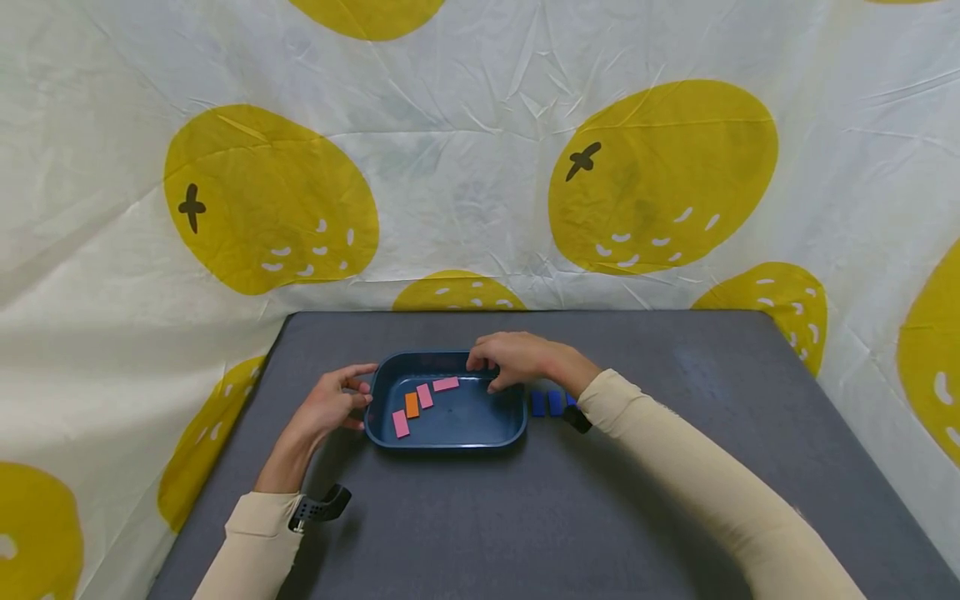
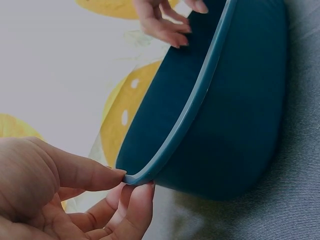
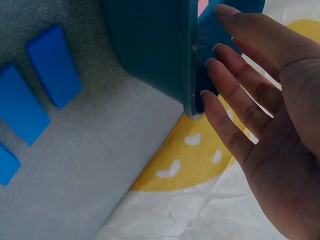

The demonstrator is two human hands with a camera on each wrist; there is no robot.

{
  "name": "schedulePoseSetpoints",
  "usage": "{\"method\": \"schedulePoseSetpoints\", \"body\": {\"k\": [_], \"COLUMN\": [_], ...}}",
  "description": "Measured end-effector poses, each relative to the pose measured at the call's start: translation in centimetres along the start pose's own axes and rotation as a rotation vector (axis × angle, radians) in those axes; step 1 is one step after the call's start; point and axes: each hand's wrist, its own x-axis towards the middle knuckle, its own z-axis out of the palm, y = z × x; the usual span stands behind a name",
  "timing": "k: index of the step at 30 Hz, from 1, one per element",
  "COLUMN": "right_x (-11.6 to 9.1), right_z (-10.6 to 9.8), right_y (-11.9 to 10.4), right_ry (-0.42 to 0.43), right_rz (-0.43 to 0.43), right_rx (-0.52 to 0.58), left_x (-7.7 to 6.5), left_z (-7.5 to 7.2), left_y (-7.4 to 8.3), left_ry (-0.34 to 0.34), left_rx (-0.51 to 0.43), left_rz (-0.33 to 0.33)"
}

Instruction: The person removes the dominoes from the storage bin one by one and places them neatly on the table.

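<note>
My left hand (image 1: 330,404) pinches the tray's rim (image 2: 199,90); my right hand (image 1: 519,358) — fingers loosely parted — is at the opposite end, perhaps touching it. Blue blocks (image 1: 555,403) lie alongside.

- From my station, the head camera gives me a dark grey table (image 1: 465,533), its straight far edge and both far corners in view.
- Up close, the left wrist feed shows me that its surface is finely ribbed, like cloth.
- Standing on it I have a dark blue tray (image 1: 465,427), rectangular with rounded corners, left of the tabletop's middle, its long sides roughly parallel to the far edge.
- Just right of the tray I count three blue blocks (image 1: 555,404), lying in a row with gaps between them.
- I see the farthest block only partly: it is half hidden from the head and cropped in the right wrist feed.
</note>
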Motion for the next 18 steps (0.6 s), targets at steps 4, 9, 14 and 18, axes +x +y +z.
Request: {"method": "schedulePoseSetpoints", "body": {"k": [4, 9, 14, 18], "right_x": [0.8, 1.9, 3.0, 3.6], "right_z": [0.0, 0.2, 0.7, 1.1], "right_y": [-0.6, -1.1, -1.1, -1.1], "right_ry": [-0.051, -0.108, -0.155, -0.183], "right_rz": [0.019, 0.036, 0.047, 0.055], "right_rx": [0.014, 0.029, 0.017, 0.024], "left_x": [0.0, 0.1, 0.1, 0.2], "left_z": [0.0, 0.0, -0.1, -0.1], "left_y": [0.0, -0.1, 0.0, 0.0], "left_ry": [0.0, 0.001, -0.002, -0.001], "left_rx": [0.002, 0.008, 0.007, 0.007], "left_rz": [-0.002, -0.005, -0.011, -0.018]}}
